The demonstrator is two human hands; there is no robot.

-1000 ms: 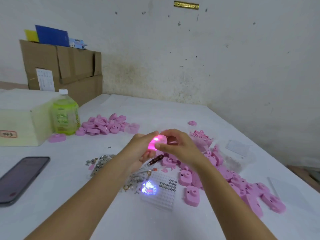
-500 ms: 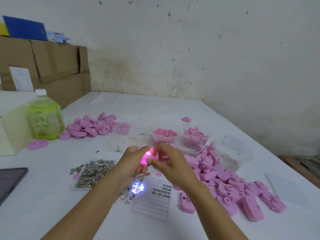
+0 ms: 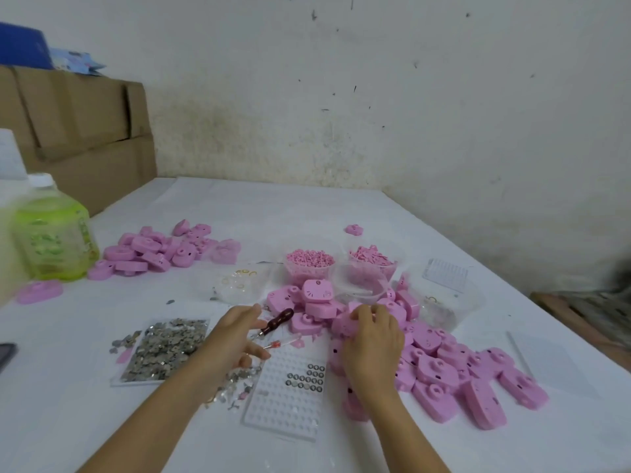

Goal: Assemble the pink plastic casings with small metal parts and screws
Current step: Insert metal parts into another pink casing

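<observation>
table (image 3: 239, 213) under white cover. pink casings (image 3: 444, 370) heaped just right of the dimpled tray (image 3: 283, 407), metal parts (image 3: 164, 349) left of it. beyond the tray, right hand (image 3: 372, 343) curls its fingers round one casing (image 3: 343, 325); left hand (image 3: 235, 336) hovers loose-fingered, holding nothing, near the screwdriver (image 3: 280, 319).

Hands parted: right hand (image 3: 373, 339) brought the now-unlit casing (image 3: 349, 325) down to the pile (image 3: 444, 370), left hand (image 3: 235, 336) let go.
</observation>
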